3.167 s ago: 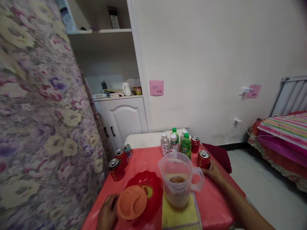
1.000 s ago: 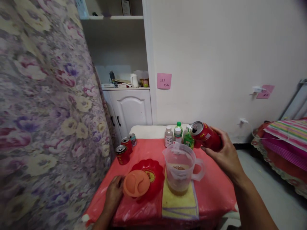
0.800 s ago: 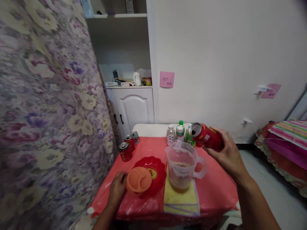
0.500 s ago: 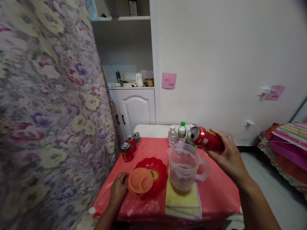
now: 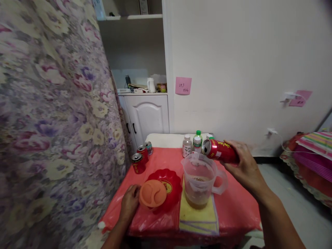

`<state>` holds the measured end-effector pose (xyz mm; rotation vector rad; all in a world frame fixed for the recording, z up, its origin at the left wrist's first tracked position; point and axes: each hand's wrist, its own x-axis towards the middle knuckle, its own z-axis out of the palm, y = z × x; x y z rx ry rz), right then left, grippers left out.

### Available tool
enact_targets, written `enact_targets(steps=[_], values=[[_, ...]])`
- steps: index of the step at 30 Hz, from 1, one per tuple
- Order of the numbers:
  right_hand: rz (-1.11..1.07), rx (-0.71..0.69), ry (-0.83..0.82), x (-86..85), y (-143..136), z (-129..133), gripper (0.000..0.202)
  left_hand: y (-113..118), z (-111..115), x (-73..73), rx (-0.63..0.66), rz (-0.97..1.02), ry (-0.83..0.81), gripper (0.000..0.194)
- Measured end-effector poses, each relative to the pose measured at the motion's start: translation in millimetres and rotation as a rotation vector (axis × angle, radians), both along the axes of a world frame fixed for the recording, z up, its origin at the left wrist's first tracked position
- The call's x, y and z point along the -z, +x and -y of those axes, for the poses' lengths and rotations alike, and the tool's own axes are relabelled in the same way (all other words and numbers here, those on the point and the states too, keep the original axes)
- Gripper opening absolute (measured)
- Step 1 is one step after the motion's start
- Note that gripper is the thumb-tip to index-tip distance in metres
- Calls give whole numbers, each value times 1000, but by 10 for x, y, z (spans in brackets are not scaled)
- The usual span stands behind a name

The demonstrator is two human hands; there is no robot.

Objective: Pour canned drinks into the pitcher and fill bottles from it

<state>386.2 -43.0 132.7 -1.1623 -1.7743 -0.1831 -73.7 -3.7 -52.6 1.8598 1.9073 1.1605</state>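
My right hand (image 5: 242, 160) grips a red drink can (image 5: 221, 151) from its base end. The can lies nearly level, its opened top facing left above the jug's rim. Below it a clear plastic measuring jug (image 5: 198, 183) holds some pale brownish liquid and stands on a yellow cloth (image 5: 198, 221). No clear stream shows between can and jug. My left hand (image 5: 130, 202) rests on the table, fingers loosely bent, right beside an orange divided bowl (image 5: 153, 194); whether it touches the bowl I cannot tell. That bowl overlaps a red scalloped plate (image 5: 173, 176).
Two red cans (image 5: 138, 164) and a small teal can (image 5: 148, 147) stand at the table's back left. Several bottles (image 5: 197, 143) are grouped behind the jug. A red cover (image 5: 233, 214) lies over the table. A floral curtain (image 5: 59, 138) hangs close on the left.
The can in my right hand has tipped slightly, its top moving a little left and down. My left hand stays beside the bowl. The view has shifted slightly.
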Motion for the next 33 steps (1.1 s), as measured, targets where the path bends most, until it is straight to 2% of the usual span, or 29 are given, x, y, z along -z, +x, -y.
enact_targets(steps=[33], values=[[85, -59, -63, 35, -37, -11, 67, 8, 7, -7, -7, -5, 12, 18]])
